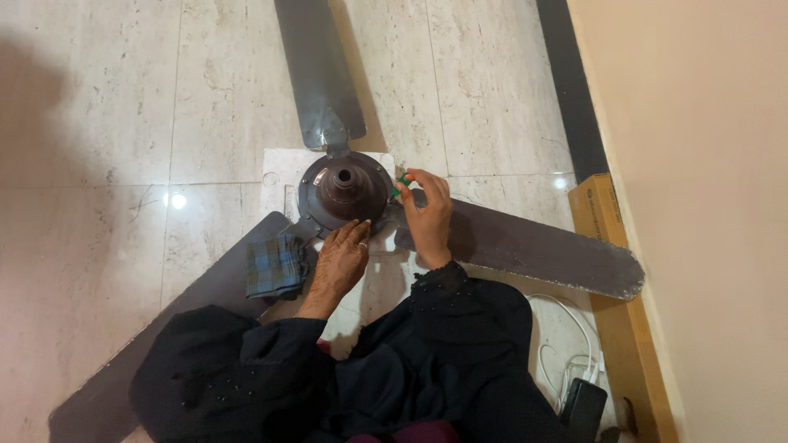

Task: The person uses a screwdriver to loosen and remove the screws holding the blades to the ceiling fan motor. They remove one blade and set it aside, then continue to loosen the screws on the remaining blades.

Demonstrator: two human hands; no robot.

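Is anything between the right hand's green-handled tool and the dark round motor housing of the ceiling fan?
Nothing visible. The right hand holds the green-handled tool right at the edge of the dark round motor housing; the left hand rests on its near rim.

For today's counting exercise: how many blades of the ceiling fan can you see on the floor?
3. One blade points away from the person, one blade lies to the right past the right hand, one blade runs lower left, partly under the sleeve.

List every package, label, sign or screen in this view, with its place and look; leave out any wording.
Cardboard box: long, narrow, tan-brown, lying on the floor along the right wall, with a faint round mark near its far end.
Dark device: flat, black, bottom right beside the white cable; whether it has a screen cannot be told.
No signs in view.
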